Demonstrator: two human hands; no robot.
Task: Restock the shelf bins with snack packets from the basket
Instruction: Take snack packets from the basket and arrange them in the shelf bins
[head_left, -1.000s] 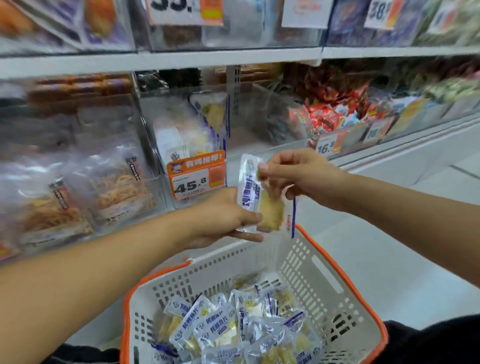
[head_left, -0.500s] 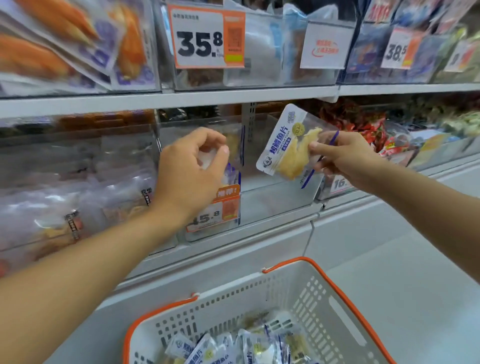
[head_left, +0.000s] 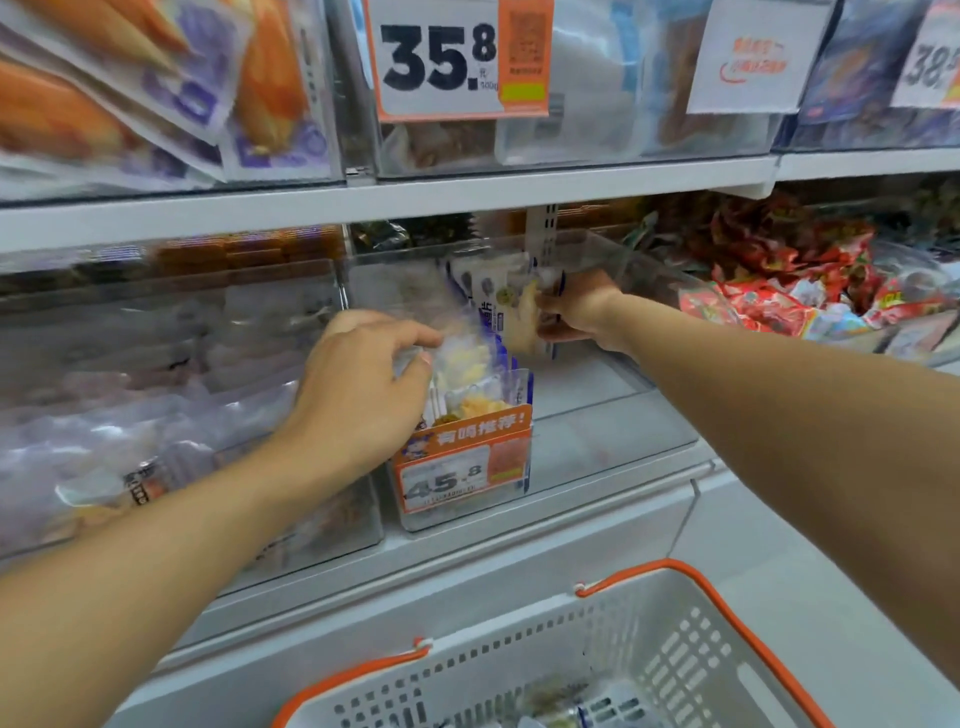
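- Head view: the snack packet (head_left: 511, 306) I'm placing is clear plastic with white and blue print, a pale yellow piece showing through; it stands upright inside the clear shelf bin (head_left: 613, 415), towards its back.
- More packets of the same kind (head_left: 467, 382) stand in a row at the bin's front left, behind the orange 45.8 price tag (head_left: 464, 462).
- At 3 o'clock from that row the bin floor lies bare up to its right wall; the white shelf edge (head_left: 467, 195) runs just above.
- My right hand (head_left: 584, 312) reaches in over the bin's rim, fingers curled, pinching the packet's right edge.
- My left hand (head_left: 358, 387), knuckles up, has fingertips curled onto the front packets.
- The basket (head_left: 670, 644) sits at 6 o'clock, white with an orange rim, a few packets inside.
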